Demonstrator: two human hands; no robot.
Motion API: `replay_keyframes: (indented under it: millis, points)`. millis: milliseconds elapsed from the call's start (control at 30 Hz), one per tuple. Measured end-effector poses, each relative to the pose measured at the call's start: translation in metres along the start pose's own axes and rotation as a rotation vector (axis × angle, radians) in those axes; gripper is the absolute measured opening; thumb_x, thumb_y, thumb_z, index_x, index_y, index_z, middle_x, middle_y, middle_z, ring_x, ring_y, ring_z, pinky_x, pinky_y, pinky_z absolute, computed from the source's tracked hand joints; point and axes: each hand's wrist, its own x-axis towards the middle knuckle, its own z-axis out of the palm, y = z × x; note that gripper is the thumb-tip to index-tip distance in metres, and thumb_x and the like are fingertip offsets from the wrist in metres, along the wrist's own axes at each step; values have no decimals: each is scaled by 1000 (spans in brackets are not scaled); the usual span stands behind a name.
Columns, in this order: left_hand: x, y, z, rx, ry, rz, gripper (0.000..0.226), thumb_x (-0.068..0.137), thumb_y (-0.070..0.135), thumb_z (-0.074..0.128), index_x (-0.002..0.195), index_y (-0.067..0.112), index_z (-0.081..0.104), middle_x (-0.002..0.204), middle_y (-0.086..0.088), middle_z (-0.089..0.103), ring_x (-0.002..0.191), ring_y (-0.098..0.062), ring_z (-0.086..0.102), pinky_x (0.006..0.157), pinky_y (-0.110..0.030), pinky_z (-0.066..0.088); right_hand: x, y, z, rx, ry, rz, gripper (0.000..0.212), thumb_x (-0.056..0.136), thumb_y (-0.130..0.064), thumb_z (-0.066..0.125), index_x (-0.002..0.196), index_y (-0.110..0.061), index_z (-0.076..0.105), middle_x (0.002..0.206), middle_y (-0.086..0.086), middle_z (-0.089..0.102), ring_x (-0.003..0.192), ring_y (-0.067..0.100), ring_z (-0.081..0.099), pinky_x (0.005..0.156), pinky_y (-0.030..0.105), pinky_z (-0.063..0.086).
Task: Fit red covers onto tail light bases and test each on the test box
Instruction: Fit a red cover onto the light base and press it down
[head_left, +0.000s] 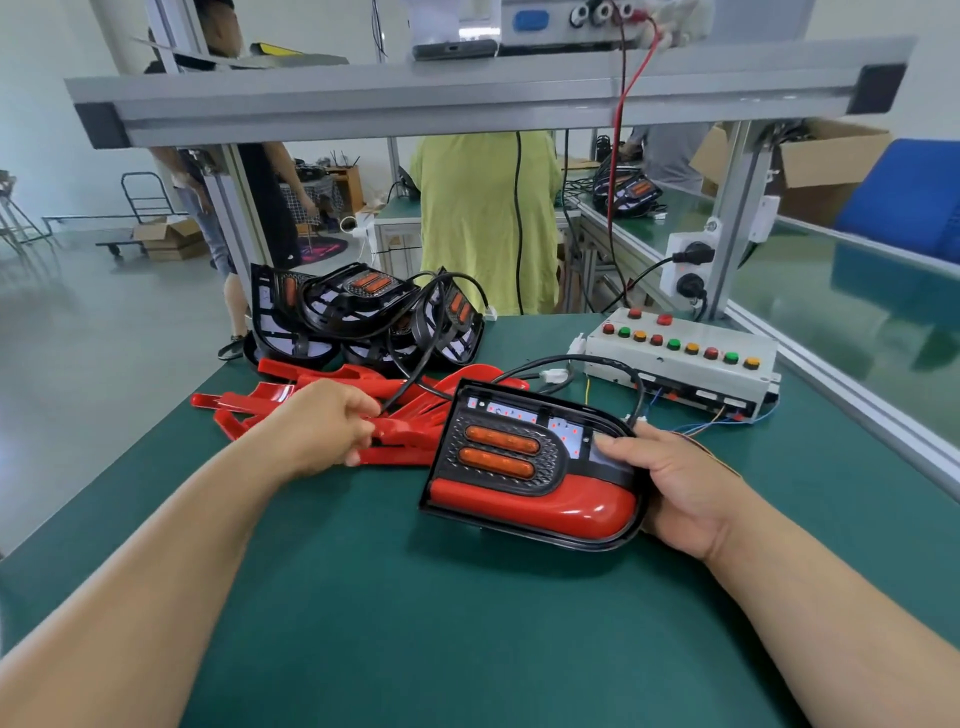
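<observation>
A black tail light base (524, 457) with two orange lenses lies on the green mat, a red cover strip (540, 501) seated along its near edge. My right hand (675, 488) grips its right end, thumb on top. My left hand (332, 423) grips a red cover (405, 434) from the loose pile of red covers (291, 395) to the left. The grey test box (680, 358) with red, green and orange buttons stands behind the base on the right. A black cable (587, 361) runs from the base toward the box.
A heap of bare black bases (363, 317) with cables sits at the far edge of the mat. A person in a yellow-green shirt (483, 218) stands beyond the bench. An aluminium shelf frame (467, 98) crosses overhead; a socket strip (688, 265) hangs on its right post.
</observation>
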Motion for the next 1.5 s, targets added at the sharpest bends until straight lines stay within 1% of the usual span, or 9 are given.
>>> replay_keyframes:
  millis: [100, 200, 300, 400, 533, 700, 800, 967, 1500]
  points:
    - [4, -4, -8, 281, -31, 75, 41, 91, 18, 70, 131, 26, 63, 87, 8, 63, 82, -6, 58, 77, -27, 41, 1, -1, 1, 4, 8, 12, 20, 79, -8, 64, 89, -15, 80, 102, 14, 75, 82, 24, 74, 70, 36, 62]
    - [10, -11, -11, 342, 54, 94, 35, 89, 21, 73, 123, 27, 69, 87, 15, 57, 85, -10, 56, 78, -28, 39, 2, -1, 2, 11, 18, 30, 33, 74, -19, 67, 104, -11, 77, 108, 13, 74, 87, 24, 73, 75, 36, 61]
    - [12, -17, -12, 341, 94, 127, 13, 87, 24, 75, 96, 33, 76, 87, 16, 52, 90, -14, 55, 79, -30, 39, 2, -3, 0, 69, 29, 80, 45, 82, -27, 59, 122, -8, 68, 120, 14, 70, 98, 27, 70, 81, 38, 60]
    - [11, -19, -12, 257, 106, 196, 26, 86, 22, 76, 67, 37, 65, 88, 7, 57, 84, -13, 58, 72, -30, 40, 2, -4, -2, 91, 40, 84, 48, 84, -25, 52, 125, -4, 66, 125, 18, 67, 105, 30, 67, 90, 43, 56]
    - [2, 3, -10, 11, 258, 305, 16, 86, 24, 73, 83, 37, 64, 87, 12, 64, 81, -4, 62, 70, -25, 43, 1, -5, 1, 94, 37, 70, 49, 82, -25, 53, 123, -1, 67, 123, 18, 68, 99, 30, 69, 90, 43, 55]
    - [-13, 50, 0, -201, 290, 458, 20, 88, 21, 72, 97, 38, 69, 89, 16, 67, 80, -4, 65, 74, -23, 50, 1, -4, 0, 141, 88, 57, 44, 99, -32, 44, 128, -5, 64, 126, 16, 67, 117, 32, 62, 97, 43, 52]
    - [-20, 73, 14, -191, 273, 638, 25, 86, 12, 74, 105, 28, 74, 96, 13, 66, 93, -2, 62, 84, -14, 45, 1, -6, -1, 169, 88, 49, 45, 99, -37, 45, 126, -7, 65, 124, 16, 68, 112, 30, 66, 92, 41, 55]
    - [-25, 92, 40, -171, 147, 788, 33, 85, 2, 73, 114, 18, 74, 104, 5, 64, 103, -10, 61, 97, -26, 46, 1, -7, 1, 172, 92, 64, 50, 96, -43, 47, 125, -8, 66, 123, 17, 68, 105, 29, 69, 89, 42, 57]
    - [-8, 96, 60, -14, 121, 879, 33, 90, 7, 69, 119, 21, 73, 99, 10, 56, 99, -10, 54, 93, -30, 46, 0, -5, 2, 169, 153, 77, 50, 102, -41, 43, 125, -1, 63, 122, 20, 68, 115, 36, 63, 95, 46, 53]
